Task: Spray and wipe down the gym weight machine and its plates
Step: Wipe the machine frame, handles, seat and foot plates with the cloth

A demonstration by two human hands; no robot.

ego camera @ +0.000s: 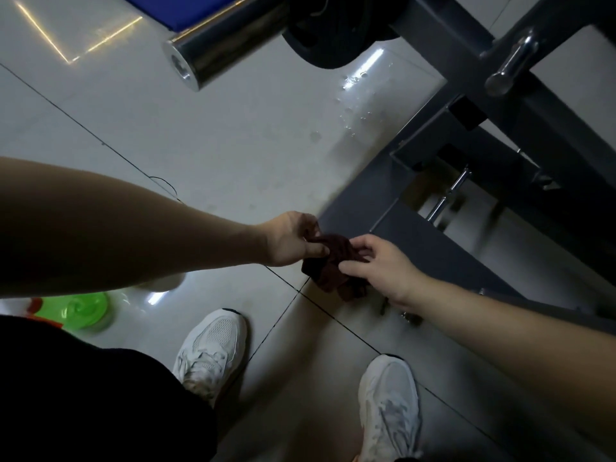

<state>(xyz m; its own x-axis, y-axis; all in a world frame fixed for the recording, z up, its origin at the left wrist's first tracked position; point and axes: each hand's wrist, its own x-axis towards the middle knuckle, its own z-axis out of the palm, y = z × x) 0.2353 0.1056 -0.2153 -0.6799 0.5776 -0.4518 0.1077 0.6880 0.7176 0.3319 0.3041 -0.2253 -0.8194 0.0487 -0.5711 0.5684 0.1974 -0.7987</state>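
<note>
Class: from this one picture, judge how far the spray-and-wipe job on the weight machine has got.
Done, seemingly: some spraying, since droplets lie on the floor beside the grey frame. In hand: left hand and right hand both pinch the dark red cloth. Left, probably: wiping the weight plate and chrome bar; the cloth touches neither.

Glossy pale tile floor point(216, 138) with dark grout lines reflects light far left; droplets point(350, 111) bead farther right; a blue pad point(186, 8), perhaps a mat, lies beyond.

both hands pinch dark red cloth point(333, 261) | left point(293, 240) | right point(380, 265) | beside grey machine frame point(433, 248)
</note>
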